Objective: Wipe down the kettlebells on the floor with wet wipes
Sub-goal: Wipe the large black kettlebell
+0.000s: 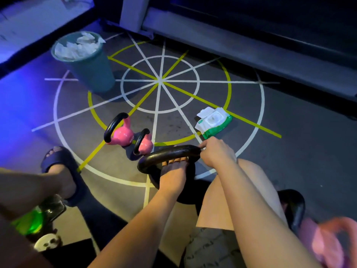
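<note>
The black kettlebell (170,154) stands on the floor (289,155) between the person's knees. The left hand (173,172) grasps its handle from the near side, fingers hooked round the bar. The right hand (217,151) is clenched over the handle's right end, perhaps with a wipe under the fingers, though the dim light hides it. Two pink kettlebells (123,134) sit touching just beyond it, the pack of wet wipes (213,120) lies lid-open near the right hand, and a teal bin (92,74) of crumpled wipes stands well apart at the far left.
</note>
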Demonstrator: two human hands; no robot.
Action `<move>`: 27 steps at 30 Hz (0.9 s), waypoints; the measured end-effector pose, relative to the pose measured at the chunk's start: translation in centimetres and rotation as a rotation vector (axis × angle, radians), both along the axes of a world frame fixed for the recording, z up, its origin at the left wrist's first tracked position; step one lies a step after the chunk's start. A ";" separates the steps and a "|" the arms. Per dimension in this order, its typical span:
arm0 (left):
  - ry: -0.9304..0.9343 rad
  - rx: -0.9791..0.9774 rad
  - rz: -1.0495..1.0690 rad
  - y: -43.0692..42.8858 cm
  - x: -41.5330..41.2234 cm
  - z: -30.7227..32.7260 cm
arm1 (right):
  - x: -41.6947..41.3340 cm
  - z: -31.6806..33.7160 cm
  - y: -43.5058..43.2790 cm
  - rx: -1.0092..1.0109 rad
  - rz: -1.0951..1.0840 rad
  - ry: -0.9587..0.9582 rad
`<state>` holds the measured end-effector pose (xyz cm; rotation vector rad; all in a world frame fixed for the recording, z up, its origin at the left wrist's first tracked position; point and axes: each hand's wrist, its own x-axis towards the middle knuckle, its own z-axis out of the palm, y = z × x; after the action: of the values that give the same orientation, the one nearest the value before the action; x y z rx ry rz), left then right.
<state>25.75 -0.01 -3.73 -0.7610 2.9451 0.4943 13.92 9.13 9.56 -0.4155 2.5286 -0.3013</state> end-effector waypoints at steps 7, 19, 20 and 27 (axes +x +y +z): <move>0.107 0.220 0.305 2.9 -1.1 0.5 | 0.5 0.3 -0.1 -0.009 -0.011 0.012; -0.002 0.023 0.036 0.3 0.1 1.3 | 0.7 -0.3 -0.4 -0.006 -0.014 0.020; -0.020 -0.012 0.057 0.3 0.0 1.2 | 0.7 -0.2 -0.5 -0.004 -0.011 0.016; -0.009 0.124 0.162 1.2 -1.0 1.8 | 0.6 0.1 -0.2 -0.009 0.004 0.019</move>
<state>24.72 1.20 -1.88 -0.9884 2.8260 0.6749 14.56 8.89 9.70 -0.4289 2.5453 -0.3080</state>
